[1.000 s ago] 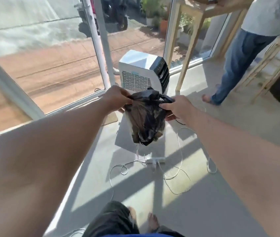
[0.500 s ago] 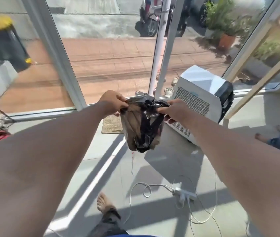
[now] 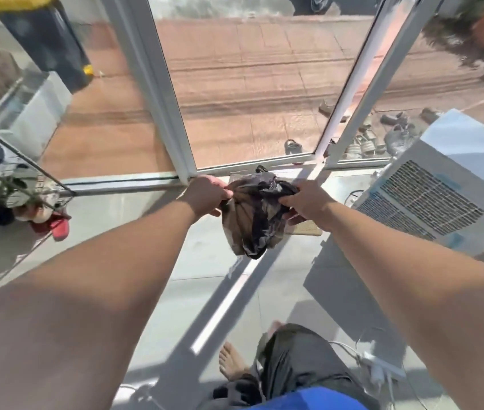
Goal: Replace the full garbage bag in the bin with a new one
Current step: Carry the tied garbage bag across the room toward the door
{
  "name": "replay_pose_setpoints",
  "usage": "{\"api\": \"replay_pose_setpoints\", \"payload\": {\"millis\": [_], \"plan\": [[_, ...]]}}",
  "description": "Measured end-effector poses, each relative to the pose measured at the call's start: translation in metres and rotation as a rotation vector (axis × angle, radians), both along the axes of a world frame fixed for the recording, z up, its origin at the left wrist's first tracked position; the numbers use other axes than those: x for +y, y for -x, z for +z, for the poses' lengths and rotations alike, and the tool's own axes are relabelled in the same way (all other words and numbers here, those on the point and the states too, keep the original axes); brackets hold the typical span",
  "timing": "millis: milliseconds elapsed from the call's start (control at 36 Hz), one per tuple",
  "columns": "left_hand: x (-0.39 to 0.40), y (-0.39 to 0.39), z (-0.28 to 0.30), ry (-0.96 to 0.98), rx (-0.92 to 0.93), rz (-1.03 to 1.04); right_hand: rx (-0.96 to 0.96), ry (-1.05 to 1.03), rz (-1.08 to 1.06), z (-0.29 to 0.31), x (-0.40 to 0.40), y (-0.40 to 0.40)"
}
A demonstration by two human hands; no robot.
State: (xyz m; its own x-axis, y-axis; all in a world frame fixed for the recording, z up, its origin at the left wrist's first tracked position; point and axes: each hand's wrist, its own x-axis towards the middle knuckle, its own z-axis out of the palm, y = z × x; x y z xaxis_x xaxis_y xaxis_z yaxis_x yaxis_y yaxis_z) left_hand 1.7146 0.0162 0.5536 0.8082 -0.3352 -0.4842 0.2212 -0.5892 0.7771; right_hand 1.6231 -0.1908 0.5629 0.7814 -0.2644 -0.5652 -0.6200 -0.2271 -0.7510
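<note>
Glass panels in a white window frame (image 3: pixel 175 122) fill the upper view; the paving beyond is blurred by reflections. A grey tiled floor (image 3: pixel 211 261) lies below, striped with sun and shadow. A white cooling unit (image 3: pixel 442 184) stands at right, cut off by the picture edge. A dark bin with a yellow top (image 3: pixel 42 39) stands outside at upper left, its top cropped. A wire rack (image 3: pixel 13 179) at left holds indistinct shoes. The black garbage bag (image 3: pixel 254 214) hangs in mid-air above the floor, contents not discernible. The left hand (image 3: pixel 208 195) is clamped on the bag's left top edge; the right hand (image 3: pixel 308 199) is clamped on its right top edge, fingertips hidden by plastic.
</note>
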Motion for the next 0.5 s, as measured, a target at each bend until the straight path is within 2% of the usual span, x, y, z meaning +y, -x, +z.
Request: {"api": "replay_pose_setpoints", "payload": {"millis": [167,278,500], "plan": [[0.029,-0.079,-0.058,-0.112,0.022,0.108,0.068,-0.001,0.052,-0.065,0.027,-0.1],[0.056,-0.132,-0.109,-0.132,0.043,0.239,0.086,-0.106,0.096,-0.122,0.052,-0.17],[0.097,-0.201,-0.239,-0.175,0.137,0.388,0.221,-0.126,0.184,-0.24,0.094,-0.266]]}}
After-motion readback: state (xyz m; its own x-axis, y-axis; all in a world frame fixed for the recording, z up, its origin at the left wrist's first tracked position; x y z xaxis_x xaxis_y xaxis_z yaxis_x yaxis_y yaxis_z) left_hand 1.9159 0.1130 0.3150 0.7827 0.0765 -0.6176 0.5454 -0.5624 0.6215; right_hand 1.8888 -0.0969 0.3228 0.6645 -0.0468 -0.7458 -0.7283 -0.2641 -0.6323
